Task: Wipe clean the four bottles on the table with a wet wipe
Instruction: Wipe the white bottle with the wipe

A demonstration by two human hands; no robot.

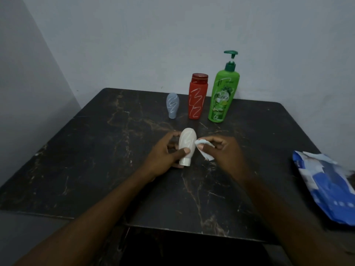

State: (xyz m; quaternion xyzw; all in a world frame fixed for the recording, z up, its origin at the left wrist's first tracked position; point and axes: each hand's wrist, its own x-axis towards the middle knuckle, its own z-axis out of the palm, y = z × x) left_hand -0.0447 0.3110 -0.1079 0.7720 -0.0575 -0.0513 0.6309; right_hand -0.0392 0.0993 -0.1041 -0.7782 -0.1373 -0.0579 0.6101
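My left hand (163,154) grips a small cream squeeze bottle (186,143) standing cap-down at the table's middle; a pale zigzag mark runs down its front. My right hand (224,152) pinches a folded white wet wipe (204,148) that touches the bottle's right side. Behind them stand a small grey-blue bottle (172,107), a red bottle (197,97) with a dark red lid and a white zigzag mark, and a tall green pump bottle (222,96).
The dark marble-patterned table (96,150) sits in a corner between grey walls. A blue and white wet-wipe pack (328,187) lies at the right edge with a wipe sticking out of it.
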